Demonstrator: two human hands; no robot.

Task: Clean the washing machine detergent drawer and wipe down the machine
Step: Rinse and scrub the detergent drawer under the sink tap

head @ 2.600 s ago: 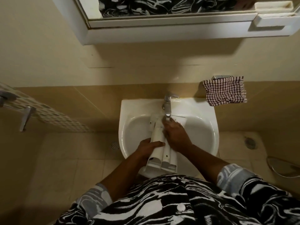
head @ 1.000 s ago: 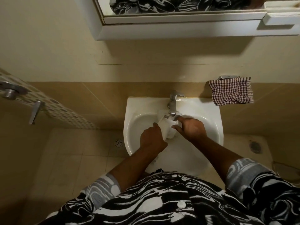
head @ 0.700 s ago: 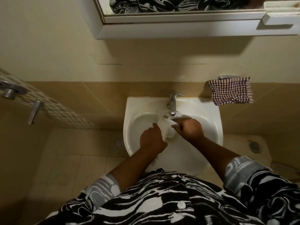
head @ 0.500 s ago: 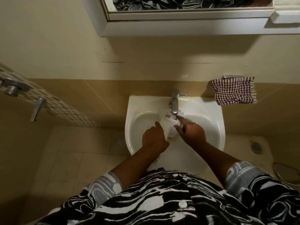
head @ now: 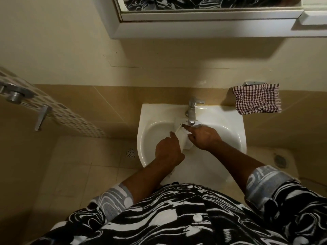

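The white detergent drawer (head: 183, 137) stands steeply tilted in the white sink (head: 150, 138), its far end right under the chrome tap (head: 191, 112). My left hand (head: 168, 152) grips the drawer's near left side, the index finger lying along its edge. My right hand (head: 203, 137) holds the drawer's right side, fingers reaching toward the tap spout. Most of the drawer is hidden behind both hands.
A red-and-white checked cloth (head: 257, 99) hangs on the wall right of the sink. A mirror cabinet (head: 203, 29) juts out overhead. Metal door handle (head: 41, 117) at the left. Floor drains (head: 130, 152) lie on the tiled floor either side of the sink.
The drawer was tipped up from lying flat to steeply tilted under the tap. In the last second my right fingers slid toward the spout; my left hand stayed put.
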